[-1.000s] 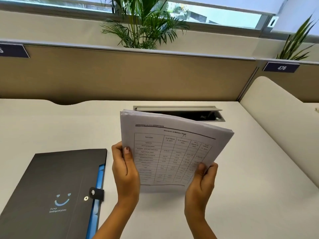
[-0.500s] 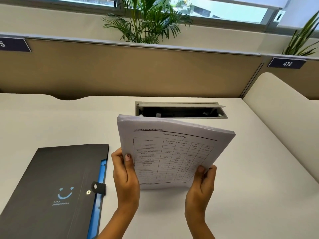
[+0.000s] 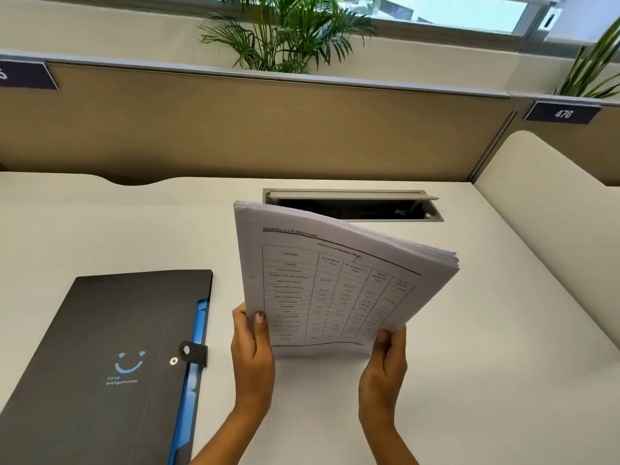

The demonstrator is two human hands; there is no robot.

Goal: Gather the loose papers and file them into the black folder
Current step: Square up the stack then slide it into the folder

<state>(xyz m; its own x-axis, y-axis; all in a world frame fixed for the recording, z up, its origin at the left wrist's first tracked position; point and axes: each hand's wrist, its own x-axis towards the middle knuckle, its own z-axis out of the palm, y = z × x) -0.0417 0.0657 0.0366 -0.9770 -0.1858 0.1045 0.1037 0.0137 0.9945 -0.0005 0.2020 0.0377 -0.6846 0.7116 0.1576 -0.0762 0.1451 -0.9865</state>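
Head view, only 1 view: 1 stack of papers [image 3: 335, 280] held upright, bottom edge resting on or just above the white bench [image 3: 469, 347], contact not clear. Left hand [image 3: 252, 350] pinches the lower left edge, thumb on the printed front, fingers [image 3: 239, 322] wrapped behind. Right hand [image 3: 384, 364] cups the lower right corner, fingers curled shut on the sheets. Both hands closed on the stack, neither free. Change versus 1 s and 0.5 s back: the stack has leaned more to the right and its top right corner fans out, with sheet edges now showing stepped rather than flush; hands keep the same grip points. Reads as tapping or squaring the pile, so gathering looks done and aligning is the step in hand, filing not started. 1 black folder [image 3: 110, 357] lies flat on the bench left of the left-hand fingers, apart from them, not touching the papers. Folder is shut, strap tab [image 3: 193, 353] over the front edge, blue inner dividers showing along its right side. No loose sheets visible elsewhere on the bench. Beyond the fingers: 1 open cable hatch [image 3: 396, 209] in the bench, partly hidden by the stack top. Behind the partition: 2 plants [image 3: 285, 31], 2 desk number plates [image 3: 562, 113], the right 1 reading 476. Next likely needs 1 hand freed to undo the strap; fanned corner could slip.
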